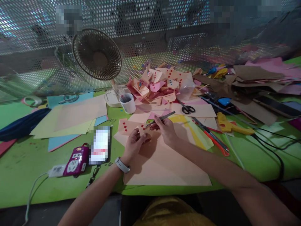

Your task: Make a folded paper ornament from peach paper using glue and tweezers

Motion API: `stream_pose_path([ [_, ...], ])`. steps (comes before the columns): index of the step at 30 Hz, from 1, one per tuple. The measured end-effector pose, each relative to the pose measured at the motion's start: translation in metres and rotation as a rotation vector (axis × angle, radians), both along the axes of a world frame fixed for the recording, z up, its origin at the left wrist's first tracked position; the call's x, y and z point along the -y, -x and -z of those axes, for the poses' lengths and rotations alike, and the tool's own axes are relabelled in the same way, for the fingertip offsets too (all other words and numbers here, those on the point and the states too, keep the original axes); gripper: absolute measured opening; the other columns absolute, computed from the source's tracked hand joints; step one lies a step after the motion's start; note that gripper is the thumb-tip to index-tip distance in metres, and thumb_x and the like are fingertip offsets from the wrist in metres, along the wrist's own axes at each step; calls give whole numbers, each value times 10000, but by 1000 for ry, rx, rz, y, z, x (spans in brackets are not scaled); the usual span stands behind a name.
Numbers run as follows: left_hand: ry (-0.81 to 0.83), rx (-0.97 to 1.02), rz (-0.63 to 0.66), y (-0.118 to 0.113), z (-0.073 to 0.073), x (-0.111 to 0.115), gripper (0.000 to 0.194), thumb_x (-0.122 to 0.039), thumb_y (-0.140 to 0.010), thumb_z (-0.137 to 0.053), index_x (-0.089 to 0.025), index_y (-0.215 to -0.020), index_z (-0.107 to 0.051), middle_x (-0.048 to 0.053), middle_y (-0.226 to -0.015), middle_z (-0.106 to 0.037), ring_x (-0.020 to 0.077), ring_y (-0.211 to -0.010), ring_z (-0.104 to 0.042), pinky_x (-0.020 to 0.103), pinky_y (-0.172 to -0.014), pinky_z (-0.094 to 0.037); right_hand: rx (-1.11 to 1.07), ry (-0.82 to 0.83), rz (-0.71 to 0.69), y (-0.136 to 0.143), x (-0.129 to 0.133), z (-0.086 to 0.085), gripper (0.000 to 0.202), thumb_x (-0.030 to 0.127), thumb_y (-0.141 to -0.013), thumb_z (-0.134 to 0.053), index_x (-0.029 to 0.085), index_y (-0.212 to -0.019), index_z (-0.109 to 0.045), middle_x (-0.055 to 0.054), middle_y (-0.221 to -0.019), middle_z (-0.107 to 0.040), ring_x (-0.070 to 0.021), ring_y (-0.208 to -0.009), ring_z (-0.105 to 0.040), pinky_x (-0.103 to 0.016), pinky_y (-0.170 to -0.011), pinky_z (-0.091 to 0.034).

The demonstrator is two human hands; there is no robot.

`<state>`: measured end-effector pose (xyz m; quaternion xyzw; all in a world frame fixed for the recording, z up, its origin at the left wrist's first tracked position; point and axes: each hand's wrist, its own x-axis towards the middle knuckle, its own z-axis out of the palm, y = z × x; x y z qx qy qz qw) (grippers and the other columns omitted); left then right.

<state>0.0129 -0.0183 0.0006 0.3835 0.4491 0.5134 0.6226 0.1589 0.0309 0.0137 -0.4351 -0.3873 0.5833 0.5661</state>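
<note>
My left hand point(136, 142) is closed, its fingers pinching a small peach paper piece point(141, 128) with red diamond marks. My right hand point(166, 130) grips a slim grey pen-shaped tool point(168, 115), whose thin tip reaches the paper piece at the left fingers. Whether that tool is a knife or tweezers is too small to tell. Under both hands lies a large peach paper sheet point(169, 169). Just left of the tool's tip rests another peach piece with red diamonds point(122, 124). Beyond the hands rises a heap of cut, folded peach and pink papers point(156, 84).
A white cup point(127, 103) stands by the fan point(97, 56). Black-handled scissors point(188, 109), a red-handled cutter point(213, 141) and a yellow glue gun point(232, 125) with a cable lie right. At left are a phone point(100, 146), purple power adapter point(76, 160) and stacked paper sheets point(77, 111).
</note>
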Motion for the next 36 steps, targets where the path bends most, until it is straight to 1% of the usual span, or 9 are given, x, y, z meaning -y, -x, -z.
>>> stream_pose_path([
  [3, -1, 11, 2, 0, -1, 0, 427, -386, -695, -808, -185, -1025, -626, 49, -973, -715, 186, -884, -671, 362, -832, -574, 4, -2, 16, 1, 0, 1, 448, 608, -714, -709, 175, -670, -607, -19, -564, -666, -139, -506, -638, -260, -564, -501],
  [6, -1, 18, 1, -2, -4, 1, 395, -401, -720, -786, -186, -1018, -641, 58, -1014, -713, 194, -898, -670, 387, -859, -568, 9, 4, 29, 1, 1, 1, 453, 614, -707, -712, 175, -675, -608, -16, -565, -664, -134, -501, -635, -253, -550, -498],
  [9, 0, 15, -22, -4, -5, 2, 367, -430, -734, -769, -180, -976, -656, 57, -996, -710, 201, -881, -666, 407, -851, -571, -5, 10, 23, 2, 2, 0, 451, 611, -690, -729, 179, -682, -601, -12, -569, -666, -135, -505, -638, -253, -552, -511],
  [14, 12, -7, -51, -2, -1, 1, 378, -457, -732, -764, -170, -949, -649, 52, -988, -696, 195, -849, -659, 396, -807, -583, -32, -3, 16, 3, 3, 2, 448, 607, -684, -738, 180, -698, -604, -8, -568, -668, -138, -496, -638, -265, -569, -538],
  [21, -26, -23, -49, 1, 4, -1, 358, -457, -752, -744, -156, -923, -651, 40, -917, -671, 174, -804, -639, 383, -762, -596, -34, -14, 12, 3, 4, 4, 473, 613, -705, -722, 157, -745, -607, -18, -585, -681, -135, -498, -647, -246, -558, -518],
  [26, -6, -24, -62, 0, 2, -1, 359, -451, -739, -752, -165, -934, -659, 47, -936, -674, 190, -843, -642, 382, -760, -597, -44, -15, 5, 3, 7, 0, 468, 611, -702, -722, 157, -733, -611, -15, -581, -679, -133, -500, -647, -239, -542, -510],
  [30, 0, -27, -65, 1, 0, -1, 341, -455, -730, -756, -164, -869, -647, 26, -851, -655, 177, -788, -635, 376, -729, -601, -23, -33, 15, 1, 7, -6, 465, 607, -700, -724, 158, -731, -607, -13, -575, -676, -131, -494, -642, -245, -546, -514],
  [33, 1, -21, -66, 1, -1, 0, 335, -454, -733, -756, -163, -859, -645, 15, -833, -637, 168, -789, -628, 376, -737, -604, -8, -46, 35, -1, 6, -9, 465, 606, -702, -722, 159, -714, -593, -9, -557, -668, -123, -477, -628, -244, -539, -512],
  [36, 4, -22, -59, 1, -3, 1, 337, -454, -724, -765, -158, -823, -637, 14, -825, -628, 161, -786, -619, 375, -744, -606, -15, -67, 5, -1, 6, -10, 459, 604, -713, -714, 161, -713, -594, -4, -560, -666, -119, -478, -625, -242, -537, -512],
])
